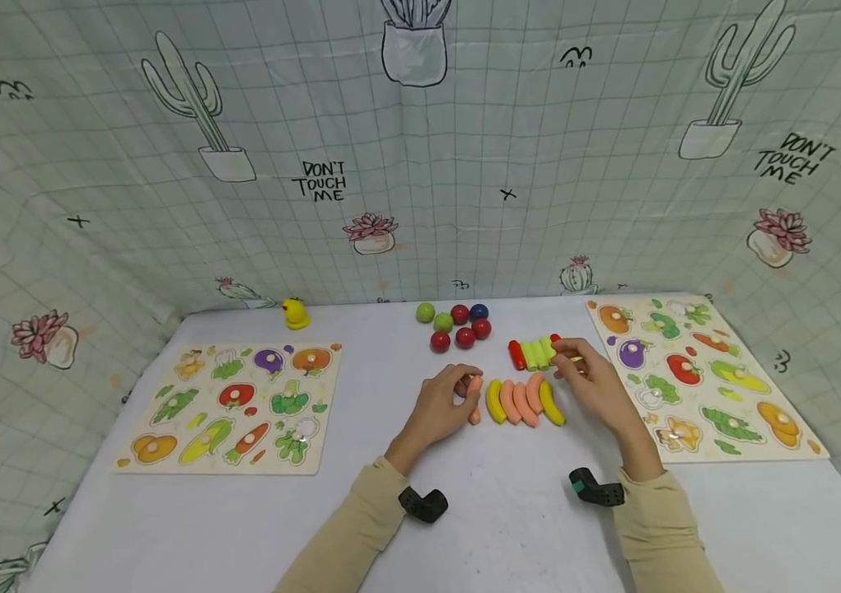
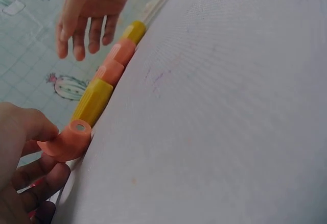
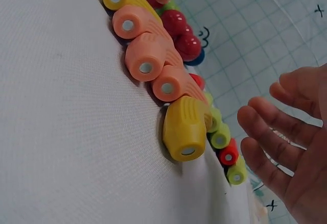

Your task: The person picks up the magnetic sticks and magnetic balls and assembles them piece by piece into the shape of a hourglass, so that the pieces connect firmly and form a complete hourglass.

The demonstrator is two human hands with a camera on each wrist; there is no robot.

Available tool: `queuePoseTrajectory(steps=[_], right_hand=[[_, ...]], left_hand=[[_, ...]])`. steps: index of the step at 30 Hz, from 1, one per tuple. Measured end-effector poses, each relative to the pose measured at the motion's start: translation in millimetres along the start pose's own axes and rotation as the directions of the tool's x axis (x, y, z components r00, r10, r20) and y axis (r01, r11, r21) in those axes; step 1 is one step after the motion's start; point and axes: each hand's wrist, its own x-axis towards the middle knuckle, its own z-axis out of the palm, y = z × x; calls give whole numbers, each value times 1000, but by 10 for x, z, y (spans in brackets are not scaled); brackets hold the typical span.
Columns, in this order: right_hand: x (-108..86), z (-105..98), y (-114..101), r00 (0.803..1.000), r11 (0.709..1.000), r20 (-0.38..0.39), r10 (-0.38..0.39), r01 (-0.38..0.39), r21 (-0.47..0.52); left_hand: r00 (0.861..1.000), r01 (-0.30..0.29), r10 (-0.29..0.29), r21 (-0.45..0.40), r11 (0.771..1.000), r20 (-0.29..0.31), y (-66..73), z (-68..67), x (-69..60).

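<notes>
My left hand [image 1: 444,402] pinches a curved pink toy piece [image 2: 67,142] with a round metal disc in its end, at the left end of a row on the table. Beside it in that row lie a yellow curved piece [image 1: 496,401], several pink curved pieces [image 1: 511,402] and another yellow curved piece [image 1: 552,403]. My right hand [image 1: 589,379] hovers over the right side, fingers loosely bent and apart, holding nothing. Just beyond its fingers, light-green pieces [image 3: 220,136] and red pieces [image 3: 228,152] lie in a second row, partly covered by the hand in the head view.
Red balls [image 1: 465,338], green balls [image 1: 426,312] and a blue ball [image 1: 478,311] sit behind the rows. Vegetable puzzle boards lie left [image 1: 201,441] and right [image 1: 749,441]. A yellow toy duck [image 1: 296,314] stands near the back edge, before a patterned cloth [image 1: 435,165].
</notes>
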Motion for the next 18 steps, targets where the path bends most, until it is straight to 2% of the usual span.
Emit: queuePoseTrajectory(steps=[5,13,18], right_hand=[[-2,15,-3,1000,1000,12,-7,7,-14],[-12,39,5,1000,999,12,-12,12,-33],[-11,51,16,1000,999,14,-17,18,-43]], left_hand=[[1000,-2,2,-32,999,-2,-25,-5,-11],[999,32,-30,-108,994,19,-48,-47,-36],[1000,12,-13,-118,993,-9,-57,-59,-66]])
